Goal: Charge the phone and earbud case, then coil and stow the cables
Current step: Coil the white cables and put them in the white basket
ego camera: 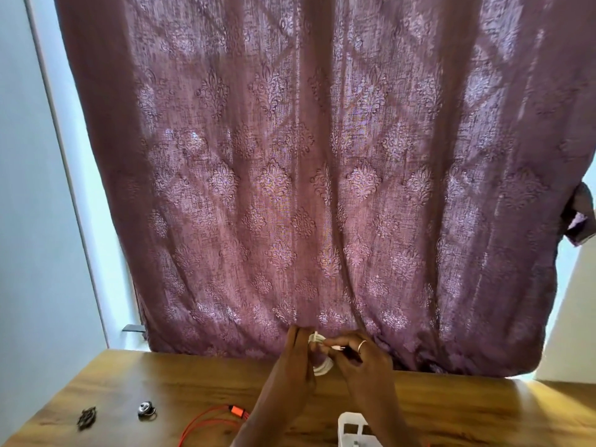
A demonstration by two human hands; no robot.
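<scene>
Raised left hand (298,354) holds white cable coil (323,368); right hand (359,358) pinches its end.

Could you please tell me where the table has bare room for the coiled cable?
The widest bare wood lies right of the white container, to the table's edge. Another strip runs along the curtain, beyond the two metal trinkets. The near middle is crowded: orange cable, container, left hand and right hand holding the white cable.

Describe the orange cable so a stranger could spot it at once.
Find the wooden table below the purple curtain. Near its front edge, left of the white container, lies the orange cable with a blocky plug. It alone is bright orange; the white cable is held up nearer the curtain.
</scene>
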